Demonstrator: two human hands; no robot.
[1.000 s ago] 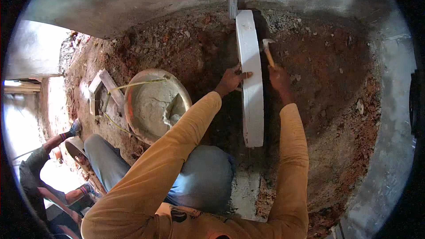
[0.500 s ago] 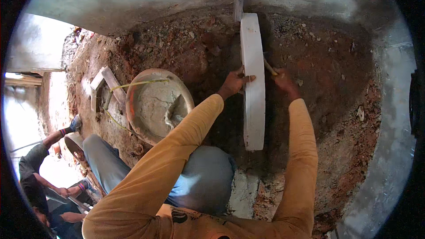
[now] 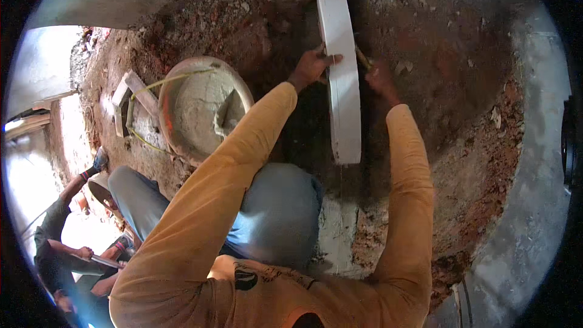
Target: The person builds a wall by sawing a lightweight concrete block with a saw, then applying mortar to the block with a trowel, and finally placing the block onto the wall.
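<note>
A long white block (image 3: 341,94) runs away from me over dark soil. My left hand (image 3: 313,65) grips its left side, the thumb laid across the top face. At the right side, my right hand (image 3: 381,79) is closed round a light wooden handle (image 3: 362,57). The handle slants toward the block, and the tool's working end is hidden, so I cannot tell its kind. Left of my left forearm stands a round basin (image 3: 167,103) of grey wet mortar (image 3: 193,106), with a grey angular piece (image 3: 226,112) lying in it.
A yellow strip (image 3: 152,85) crosses the basin's rim and loops beside pale wooden pieces (image 3: 143,94). Grey walls stand ahead and on the right (image 3: 540,164). At lower left a co-worker's hand (image 3: 84,254) holds a long tool. A pale strip (image 3: 337,231) runs below the block.
The whole scene sits higher and slightly further left in the picture, as my view has tilted. Both hands keep nearly the same places at the block. The co-worker's arms have shifted a little.
</note>
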